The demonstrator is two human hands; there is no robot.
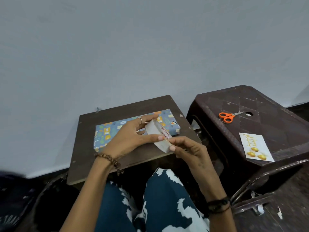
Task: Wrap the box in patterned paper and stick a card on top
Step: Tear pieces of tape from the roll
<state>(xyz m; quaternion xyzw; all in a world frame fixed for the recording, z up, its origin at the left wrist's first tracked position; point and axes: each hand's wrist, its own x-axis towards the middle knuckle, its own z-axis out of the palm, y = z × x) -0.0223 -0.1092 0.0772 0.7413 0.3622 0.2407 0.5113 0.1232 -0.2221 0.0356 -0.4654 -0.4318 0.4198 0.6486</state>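
Item: box (pixel 133 129), already in patterned paper, lying flat on the dark board (pixel 103 148) ahead of me. Above its near edge, tape roll (pixel 158 134): my left hand (pixel 132 139) curls round it, my right hand (pixel 185 148) pinches at its rim, apparently picking for the tape end. Card (pixel 255 146) and scissors (pixel 229 116) wait on the stool (pixel 275 104), well apart from the box. Risk, as I judge it: tape tearing or folding onto itself, leaving the card badly stuck.
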